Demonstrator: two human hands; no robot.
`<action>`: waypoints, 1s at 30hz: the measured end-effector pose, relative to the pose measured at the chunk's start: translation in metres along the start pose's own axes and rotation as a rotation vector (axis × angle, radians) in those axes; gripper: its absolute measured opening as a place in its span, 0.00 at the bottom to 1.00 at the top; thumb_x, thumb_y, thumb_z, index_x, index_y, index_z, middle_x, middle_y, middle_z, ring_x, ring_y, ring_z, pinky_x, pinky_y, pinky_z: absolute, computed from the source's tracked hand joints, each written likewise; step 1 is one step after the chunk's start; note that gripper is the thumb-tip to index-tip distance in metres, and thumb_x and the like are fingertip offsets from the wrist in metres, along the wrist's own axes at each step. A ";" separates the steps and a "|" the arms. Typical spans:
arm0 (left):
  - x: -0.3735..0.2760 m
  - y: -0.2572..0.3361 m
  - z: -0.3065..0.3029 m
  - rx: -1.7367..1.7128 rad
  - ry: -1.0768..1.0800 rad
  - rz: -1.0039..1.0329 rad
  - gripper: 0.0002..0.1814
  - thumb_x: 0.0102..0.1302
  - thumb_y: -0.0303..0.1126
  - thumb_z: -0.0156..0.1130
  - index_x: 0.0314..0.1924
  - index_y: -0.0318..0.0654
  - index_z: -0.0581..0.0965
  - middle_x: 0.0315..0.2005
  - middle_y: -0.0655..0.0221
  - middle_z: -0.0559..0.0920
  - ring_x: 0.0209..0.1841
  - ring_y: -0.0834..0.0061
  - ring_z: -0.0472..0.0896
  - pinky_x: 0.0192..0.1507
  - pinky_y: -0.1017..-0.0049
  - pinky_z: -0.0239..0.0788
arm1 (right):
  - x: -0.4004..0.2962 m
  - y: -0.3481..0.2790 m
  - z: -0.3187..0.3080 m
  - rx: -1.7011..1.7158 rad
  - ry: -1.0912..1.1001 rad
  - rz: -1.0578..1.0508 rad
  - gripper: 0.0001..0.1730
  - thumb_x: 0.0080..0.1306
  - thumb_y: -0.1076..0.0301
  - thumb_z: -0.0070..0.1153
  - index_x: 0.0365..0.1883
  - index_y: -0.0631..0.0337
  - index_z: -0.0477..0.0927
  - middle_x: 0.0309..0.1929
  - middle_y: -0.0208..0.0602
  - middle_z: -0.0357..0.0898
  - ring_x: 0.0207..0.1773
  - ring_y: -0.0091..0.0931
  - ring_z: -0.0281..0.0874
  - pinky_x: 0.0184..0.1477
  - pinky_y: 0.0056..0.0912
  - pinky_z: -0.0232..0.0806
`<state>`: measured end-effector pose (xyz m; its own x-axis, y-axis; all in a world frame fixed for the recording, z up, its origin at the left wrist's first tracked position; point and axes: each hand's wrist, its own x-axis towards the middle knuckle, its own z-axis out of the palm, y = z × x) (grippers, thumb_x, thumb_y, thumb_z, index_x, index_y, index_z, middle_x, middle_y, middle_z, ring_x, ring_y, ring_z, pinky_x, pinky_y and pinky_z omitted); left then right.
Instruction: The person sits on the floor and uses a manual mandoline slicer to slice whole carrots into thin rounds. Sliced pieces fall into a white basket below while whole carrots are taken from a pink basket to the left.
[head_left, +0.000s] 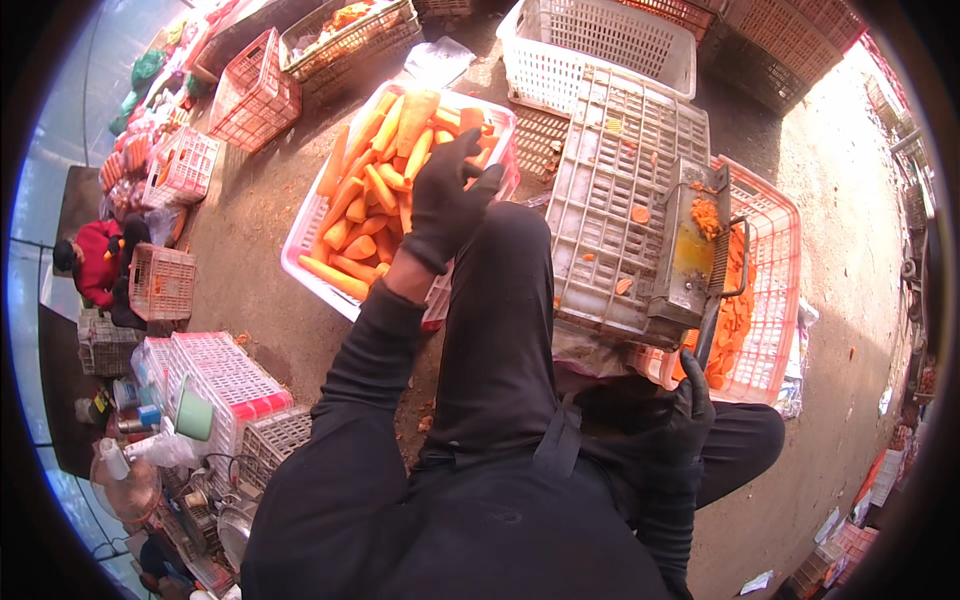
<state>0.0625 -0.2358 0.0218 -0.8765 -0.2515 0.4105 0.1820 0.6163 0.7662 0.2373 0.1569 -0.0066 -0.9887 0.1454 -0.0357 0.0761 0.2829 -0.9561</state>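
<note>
My left hand, in a dark glove, is over a pink-and-white plastic crate heaped with peeled carrots. Its fingers are apart and hold nothing that I can make out. A carrot piece lies just past the fingertips. My right hand, gloved too, is curled around the lower end of the dark handle of a metal slicer. Orange shreds cling to the slicer's top. Carrot slices fill part of a pink crate beside and below it.
The slicer rests on an upturned grey crate with loose carrot bits on it. Behind stands a white crate. Stacked crates and a green plastic container are at left. Farther left, a person in red sits by a crate.
</note>
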 end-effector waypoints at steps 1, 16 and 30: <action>-0.026 -0.033 -0.025 -0.004 0.026 -0.146 0.28 0.64 0.34 0.73 0.62 0.30 0.78 0.47 0.56 0.84 0.38 0.70 0.87 0.42 0.70 0.80 | -0.001 0.002 -0.001 0.000 -0.005 -0.001 0.22 0.81 0.71 0.43 0.69 0.61 0.77 0.32 0.16 0.71 0.26 0.10 0.60 0.29 0.17 0.55; -0.123 -0.177 -0.102 0.932 -0.748 -0.693 0.29 0.65 0.58 0.65 0.50 0.39 0.86 0.47 0.48 0.87 0.52 0.50 0.86 0.52 0.55 0.78 | 0.004 0.012 -0.009 -0.025 -0.066 -0.057 0.25 0.82 0.72 0.43 0.74 0.67 0.70 0.32 0.17 0.62 0.30 0.11 0.59 0.35 0.15 0.59; -0.189 -0.303 -0.056 0.812 -0.554 -0.957 0.26 0.61 0.54 0.67 0.47 0.39 0.88 0.48 0.49 0.88 0.55 0.55 0.87 0.56 0.61 0.78 | 0.003 0.013 -0.005 0.111 -0.008 0.073 0.20 0.80 0.73 0.49 0.68 0.60 0.79 0.43 0.22 0.81 0.29 0.09 0.67 0.29 0.14 0.63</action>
<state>0.1984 -0.4171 -0.2607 -0.6080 -0.6116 -0.5063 -0.7306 0.6806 0.0553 0.2362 0.1658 -0.0180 -0.9821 0.1543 -0.1080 0.1334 0.1649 -0.9773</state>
